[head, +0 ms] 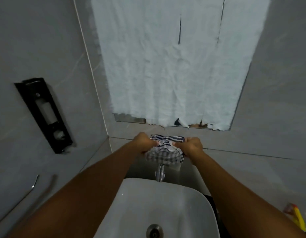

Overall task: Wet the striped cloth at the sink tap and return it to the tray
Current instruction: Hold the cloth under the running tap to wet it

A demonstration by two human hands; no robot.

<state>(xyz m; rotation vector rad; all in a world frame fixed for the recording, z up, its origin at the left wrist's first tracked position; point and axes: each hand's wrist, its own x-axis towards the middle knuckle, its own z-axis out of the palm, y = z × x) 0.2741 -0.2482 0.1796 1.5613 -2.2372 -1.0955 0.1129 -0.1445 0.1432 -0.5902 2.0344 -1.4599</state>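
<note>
**Trainee:** Where is the blue-and-white striped fabric cloth (166,152) sitting at this step?

**Instructor:** It is hanging bunched between the two hands at the far end of the white ceramic sink basin (193,201), directly above the chrome metal tap (160,174). Its lower folds are covering the base of the tap. Whether they are touching it cannot be told.

**Trainee:** What are the hands doing?

**Instructor:** The left hand (145,143) is gripping the left end of the cloth with its fingers curled into the fabric. The right hand (192,147) is gripping the right end in the same way. Both are clenched on the cloth and are sitting level with each other, so neither one is nearer to the tap.

**Trainee:** Which relation is governing the coming move?

**Instructor:** The long axis of the cloth is running left to right, crosswise over the tap. The spout is pointing toward the near side, over the basin. The outlet is therefore lying below the cloth and nearer than it. In my judgement, both hands are going to need to bring the cloth down and toward the near side together, keeping it spread across the outlet.

**Trainee:** Is water running?

**Instructor:** No stream is showing clearly, so that cannot be told, and neither can whether the cloth is already wet. The tray is not appearing in this view.
</note>
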